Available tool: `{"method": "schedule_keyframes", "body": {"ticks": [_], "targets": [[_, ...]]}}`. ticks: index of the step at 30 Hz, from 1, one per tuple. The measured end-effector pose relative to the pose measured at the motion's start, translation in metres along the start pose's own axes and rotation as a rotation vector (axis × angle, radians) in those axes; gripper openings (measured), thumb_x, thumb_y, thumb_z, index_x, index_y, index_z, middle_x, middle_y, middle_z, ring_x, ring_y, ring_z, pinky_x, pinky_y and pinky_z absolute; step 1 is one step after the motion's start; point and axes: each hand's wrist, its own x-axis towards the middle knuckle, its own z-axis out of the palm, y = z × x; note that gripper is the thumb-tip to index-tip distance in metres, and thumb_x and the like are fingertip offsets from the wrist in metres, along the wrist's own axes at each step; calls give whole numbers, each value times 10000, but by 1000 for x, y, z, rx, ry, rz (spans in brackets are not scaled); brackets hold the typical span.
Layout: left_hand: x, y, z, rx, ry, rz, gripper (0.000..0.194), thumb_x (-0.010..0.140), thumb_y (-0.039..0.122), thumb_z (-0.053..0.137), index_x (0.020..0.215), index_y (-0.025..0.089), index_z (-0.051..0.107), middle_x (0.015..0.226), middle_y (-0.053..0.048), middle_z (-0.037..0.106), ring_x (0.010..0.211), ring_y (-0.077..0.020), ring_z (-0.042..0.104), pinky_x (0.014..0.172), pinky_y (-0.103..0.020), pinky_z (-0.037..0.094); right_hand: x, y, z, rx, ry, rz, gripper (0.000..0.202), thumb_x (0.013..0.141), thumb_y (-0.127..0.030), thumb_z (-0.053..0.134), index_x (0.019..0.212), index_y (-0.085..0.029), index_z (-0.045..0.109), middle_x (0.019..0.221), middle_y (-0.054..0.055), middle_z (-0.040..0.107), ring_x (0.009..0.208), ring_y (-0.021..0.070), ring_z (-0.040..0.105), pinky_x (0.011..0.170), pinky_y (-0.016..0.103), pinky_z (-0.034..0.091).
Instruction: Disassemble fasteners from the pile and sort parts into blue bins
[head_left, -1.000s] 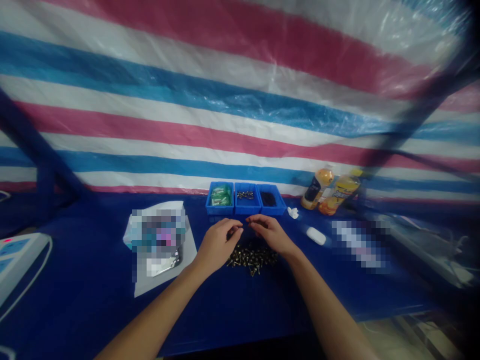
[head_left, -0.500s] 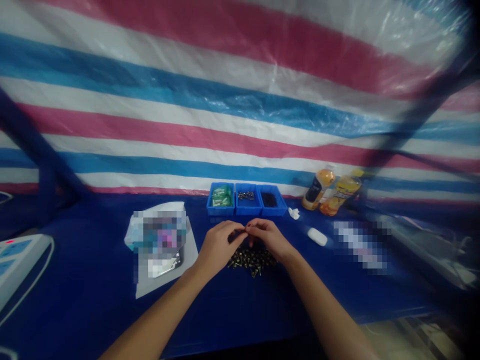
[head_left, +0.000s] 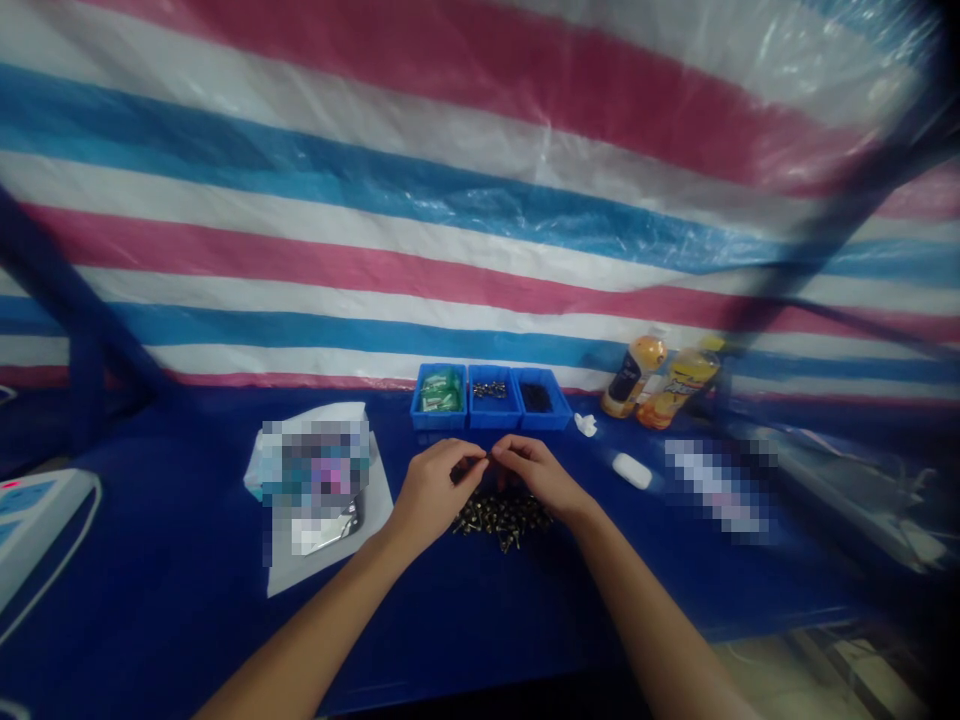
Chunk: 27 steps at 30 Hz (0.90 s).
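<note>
My left hand (head_left: 444,484) and my right hand (head_left: 537,474) meet fingertip to fingertip above the table, both closed in a pinch. Whatever sits between the fingertips is too small and dark to name. Below and just nearer to me lies a heap of small brass-coloured metal pieces (head_left: 504,524), partly covered by my hands. Beyond the hands stand three blue bins in a row. The left bin (head_left: 439,424) holds green-and-white packets, the middle bin (head_left: 493,414) small metal parts, and the right bin (head_left: 551,420) small black parts.
On the left, a paper sheet (head_left: 292,576) carries a blurred-out packet and a shiny flat object. A white power strip (head_left: 37,530) lies at far left. To the right are crumpled tissue (head_left: 586,425), a white case (head_left: 632,471) and two drink bottles (head_left: 634,378) (head_left: 679,388).
My fingertips have shifted very slightly and stay pinched together over the heap. The whole view has moved a little; the bins, bottles and heap look unchanged.
</note>
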Motion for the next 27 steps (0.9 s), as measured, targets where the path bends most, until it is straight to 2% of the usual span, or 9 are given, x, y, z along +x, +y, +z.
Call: {"method": "schedule_keyframes", "body": {"ticks": [3, 6, 8, 11, 15, 20, 24, 27], "targets": [[0, 1, 0, -3, 21, -16, 118, 884, 252, 576, 957, 221, 662, 875, -22, 688, 754, -160, 633, 720, -300, 503, 2, 3, -3, -10, 49, 6, 318, 841, -483, 588, 774, -179, 656, 607, -12, 592, 554, 112, 496, 546, 241, 331], [1, 2, -3, -8, 53, -60, 135, 899, 269, 559, 971, 219, 663, 891, -21, 687, 769, -157, 628, 726, -291, 496, 5, 7, -7, -34, 172, 29, 317, 822, -474, 600, 732, -174, 648, 610, -2, 593, 547, 116, 494, 534, 243, 325], [1, 2, -5, -9, 63, -77, 132, 906, 266, 549, 944, 217, 665, 863, -13, 679, 753, -149, 616, 715, -280, 488, 7, 8, -10, 53, 237, 61, 281, 794, -457, 627, 755, -178, 636, 710, 15, 634, 556, 117, 507, 526, 242, 325], [2, 3, -7, -4, 65, -79, 140, 911, 259, 533, 906, 214, 665, 834, -11, 667, 735, -147, 603, 712, -281, 480, 4, 3, -14, 307, 217, 99, 238, 758, -418, 650, 847, -202, 604, 912, 41, 650, 595, 119, 514, 526, 242, 334], [2, 5, -6, -5, 46, -80, 162, 914, 248, 508, 888, 212, 664, 816, -14, 660, 725, -152, 599, 699, -279, 470, -4, -8, -16, 425, 154, 70, 241, 749, -416, 626, 901, -237, 571, 963, 55, 621, 604, 125, 459, 533, 261, 347], [2, 4, -4, -8, 50, -78, 161, 911, 234, 501, 881, 212, 658, 817, -11, 659, 722, -150, 595, 691, -276, 459, -7, -9, -17, 393, 138, 22, 241, 747, -446, 607, 888, -258, 552, 904, 42, 600, 575, 124, 418, 525, 273, 340], [2, 2, -5, -3, 24, -84, 156, 908, 230, 505, 883, 215, 659, 818, -11, 660, 726, -154, 599, 682, -279, 455, 1, 3, -16, 334, 134, 181, 296, 741, -474, 649, 761, -191, 567, 729, 26, 580, 531, 99, 418, 472, 231, 270], [2, 1, -5, 4, -10, -81, 152, 904, 230, 510, 873, 215, 658, 810, -10, 658, 724, -157, 599, 678, -282, 449, 8, 13, -19, 276, 234, 267, 347, 721, -483, 679, 693, -155, 573, 628, 5, 545, 475, 78, 397, 432, 214, 189]]}}
